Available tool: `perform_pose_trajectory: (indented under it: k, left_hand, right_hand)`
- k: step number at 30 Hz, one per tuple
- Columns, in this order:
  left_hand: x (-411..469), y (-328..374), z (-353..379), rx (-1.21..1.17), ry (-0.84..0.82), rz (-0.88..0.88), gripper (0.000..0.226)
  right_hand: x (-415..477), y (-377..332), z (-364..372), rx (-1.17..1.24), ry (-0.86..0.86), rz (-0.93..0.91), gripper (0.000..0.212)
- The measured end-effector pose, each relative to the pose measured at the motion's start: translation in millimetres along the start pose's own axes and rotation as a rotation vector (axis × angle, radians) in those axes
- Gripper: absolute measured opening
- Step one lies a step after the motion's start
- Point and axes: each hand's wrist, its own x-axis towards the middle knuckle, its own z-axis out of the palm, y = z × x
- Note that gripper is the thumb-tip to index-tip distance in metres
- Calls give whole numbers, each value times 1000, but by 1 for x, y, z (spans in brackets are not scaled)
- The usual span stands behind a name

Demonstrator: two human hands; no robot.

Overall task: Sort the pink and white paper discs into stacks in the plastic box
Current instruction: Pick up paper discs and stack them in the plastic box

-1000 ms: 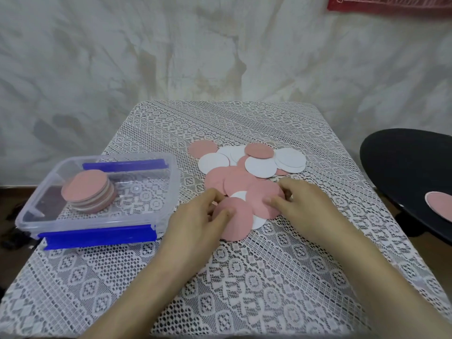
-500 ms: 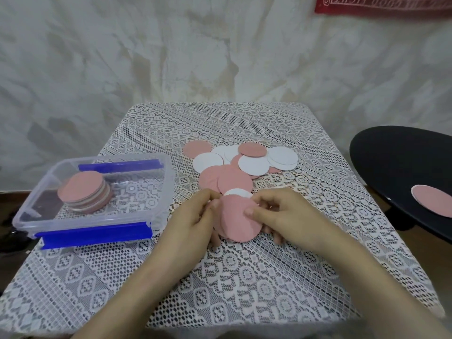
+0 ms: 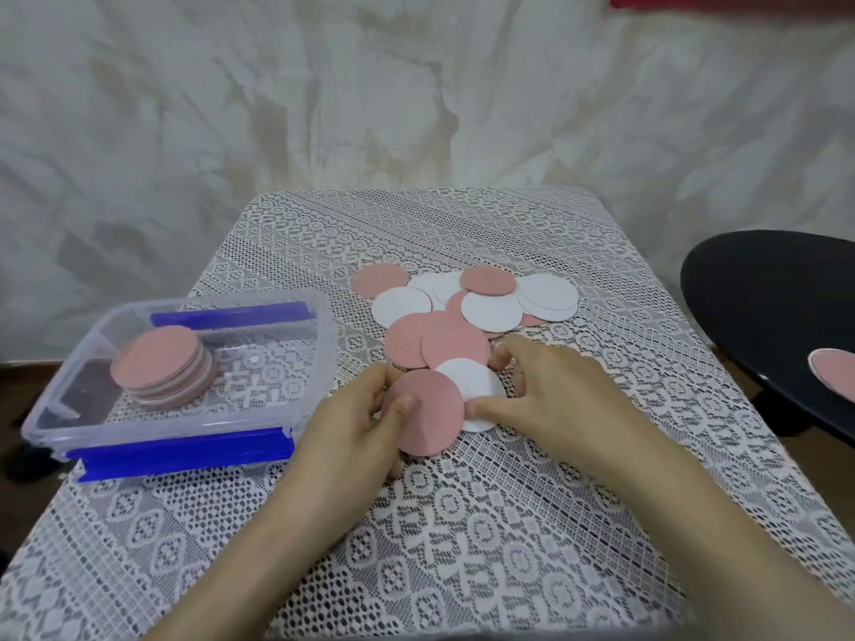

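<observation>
Crumpled white sheeting [image 3: 370,108] fills the background from 10 to 2 o'clock. Below it the bench [image 3: 462,548], under a white lace cloth [image 3: 532,233], takes up the middle and lower view. A black round seat [image 3: 763,307] stands at 3 o'clock beside the bench, with one stray pink disc [image 3: 836,376] lying on it at the picture's edge.

At 9 o'clock the clear plastic box [image 3: 326,344] sits open on the bench, with blue clasps [image 3: 185,455] on its near and far sides. It holds a single stack [image 3: 162,367] of pink and white layers with pink on top, set toward the 9 o'clock side of the box.

At 1 o'clock from centre the loose discs [image 3: 472,303], pink and white mixed, lie overlapping on the lace.

Both hands meet at the centre, just at the 6 o'clock end of that pile. The left hand [image 3: 351,427] pinches a pink disc [image 3: 432,418], thumb on top and fingers beneath. The right hand [image 3: 555,395] grips a white disc [image 3: 476,386] that lies partly under the pink one, thumb at its near edge and curled fingers at its far rim.
</observation>
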Motion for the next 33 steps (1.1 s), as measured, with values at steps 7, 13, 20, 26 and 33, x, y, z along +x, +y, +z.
perform_pose_trajectory:
  k: [7, 13, 20, 26, 33]
  left_hand:
    - [0, 1, 2, -9, 12, -2, 11]
    - [-2, 1, 1, -12, 26, 9, 13]
    - [-6, -2, 3, -8, 24, 38, 22]
    - [-18, 5, 6, -71, -35, 112, 27]
    - [-33, 6, 12, 127, -55, 230, 17]
  right_hand:
    - [8, 5, 6, 209, 73, 58, 28]
    - [9, 15, 5, 214, 158, -5, 21]
    - [-4, 22, -8, 797, 121, -68, 11]
    - [-26, 21, 6, 587, 37, -122, 6]
    - [-46, 11, 16, 374, 71, -209, 28]
